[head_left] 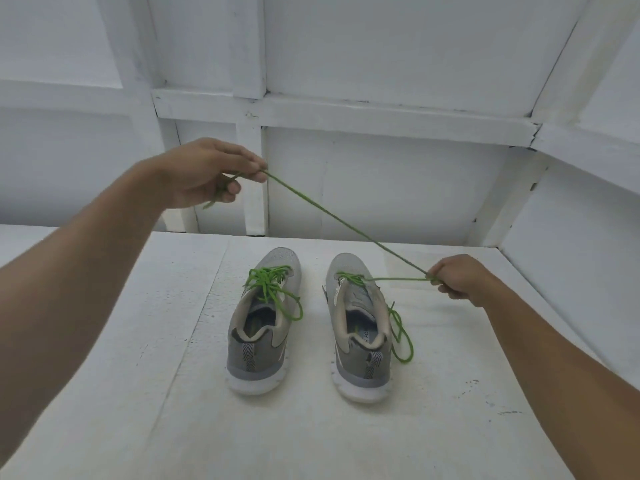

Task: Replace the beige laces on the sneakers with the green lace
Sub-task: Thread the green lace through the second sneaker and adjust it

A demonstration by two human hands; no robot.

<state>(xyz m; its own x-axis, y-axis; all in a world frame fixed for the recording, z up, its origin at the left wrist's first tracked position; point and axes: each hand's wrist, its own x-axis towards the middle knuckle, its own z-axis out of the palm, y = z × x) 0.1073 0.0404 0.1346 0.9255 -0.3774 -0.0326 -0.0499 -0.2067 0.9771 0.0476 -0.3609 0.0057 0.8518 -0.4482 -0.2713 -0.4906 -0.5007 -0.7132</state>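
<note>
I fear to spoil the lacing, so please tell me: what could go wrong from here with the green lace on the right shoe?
1. The green lace is stretched tight between the left hand and the right hand; a harder pull may drag or tip the right shoe, which nothing holds down.
2. Only the front holes look laced, so pulling one side may draw the loose end beside the shoe back out, leaving uneven lengths.

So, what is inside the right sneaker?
The right sneaker shows only its insole, with printed letters near the heel. Further forward, the sneaker's own upper covers the inside, so that cannot be seen.
</note>
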